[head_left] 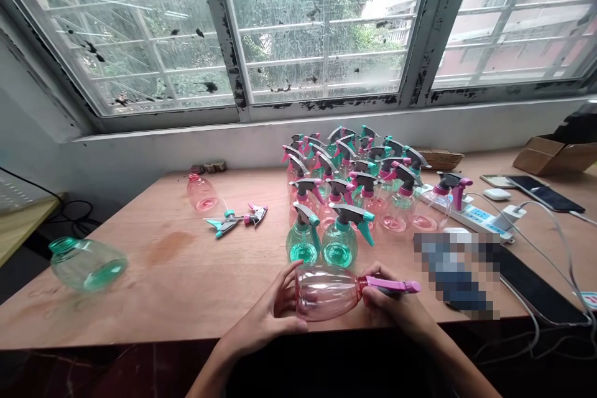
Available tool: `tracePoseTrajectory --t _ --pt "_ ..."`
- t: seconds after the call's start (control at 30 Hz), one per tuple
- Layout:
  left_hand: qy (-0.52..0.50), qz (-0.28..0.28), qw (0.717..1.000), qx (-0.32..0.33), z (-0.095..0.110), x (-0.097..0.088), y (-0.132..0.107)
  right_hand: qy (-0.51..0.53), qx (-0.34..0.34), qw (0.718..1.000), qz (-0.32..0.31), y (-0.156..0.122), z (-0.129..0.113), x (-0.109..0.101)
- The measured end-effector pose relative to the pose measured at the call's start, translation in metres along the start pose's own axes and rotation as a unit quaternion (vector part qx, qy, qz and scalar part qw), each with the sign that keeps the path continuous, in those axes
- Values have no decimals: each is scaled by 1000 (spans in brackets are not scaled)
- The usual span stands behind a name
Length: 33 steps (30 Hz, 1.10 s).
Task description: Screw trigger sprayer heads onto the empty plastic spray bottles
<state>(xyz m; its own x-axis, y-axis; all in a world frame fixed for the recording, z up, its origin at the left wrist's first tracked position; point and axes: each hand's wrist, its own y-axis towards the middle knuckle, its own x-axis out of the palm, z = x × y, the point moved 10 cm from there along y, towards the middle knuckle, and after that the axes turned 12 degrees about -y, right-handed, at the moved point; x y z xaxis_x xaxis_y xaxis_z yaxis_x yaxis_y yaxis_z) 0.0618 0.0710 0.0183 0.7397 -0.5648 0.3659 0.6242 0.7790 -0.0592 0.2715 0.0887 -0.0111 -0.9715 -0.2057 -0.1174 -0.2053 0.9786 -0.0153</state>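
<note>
And here we are, both hands busy: the held pink bottle (326,292) lies sideways at the near edge of the table (186,286), base toward nine o'clock, neck toward three. The left hand (273,308) is wrapped round the base end, thumb below and fingers above, a firm hold; the right hand (389,301) grips the pink-and-grey spray head (394,286) at the neck. Taking that bottle as the clock's centre, two green bottles (339,245) with teal triggers stand just beyond at twelve, and behind them packs a crowd of spray bottles (342,186), pink and green, up near the window (321,25). Out at ten, loose spray heads (228,224) lie together, a headless pink bottle (201,193) a little farther along that line. Over at nine, well apart, sits a headless green bottle (88,266) with green liquid inside. Swing to two o'clock: a white power strip (480,219), cables plugged in, a cardboard box (553,155) farther out. At three, a dark phone (541,286)!
</note>
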Motion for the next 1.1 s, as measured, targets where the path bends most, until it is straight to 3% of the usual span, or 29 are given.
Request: tracePoseTrajectory --t 0.13,0.37,0.7,0.8,0.97,1.1 --pt "-2 -27 1000 3 2 9 -1 7 9 1000 6 0 5 -1" --pt "-26 -22 999 0 -5 -2 -1 -17 6 1000 2 -2 -1 2" --pt "-9 -30 999 -4 0 10 0 5 -2 1000 -7 -1 -4 4" --pt "-7 -38 999 12 1 7 0 -3 2 1000 -5 -2 -3 4" --pt "-10 -41 999 -29 -7 1 -1 -23 0 1000 1 -4 -6 2" --pt "8 -31 999 -21 -3 3 -2 1 0 1000 -12 -3 -5 3"
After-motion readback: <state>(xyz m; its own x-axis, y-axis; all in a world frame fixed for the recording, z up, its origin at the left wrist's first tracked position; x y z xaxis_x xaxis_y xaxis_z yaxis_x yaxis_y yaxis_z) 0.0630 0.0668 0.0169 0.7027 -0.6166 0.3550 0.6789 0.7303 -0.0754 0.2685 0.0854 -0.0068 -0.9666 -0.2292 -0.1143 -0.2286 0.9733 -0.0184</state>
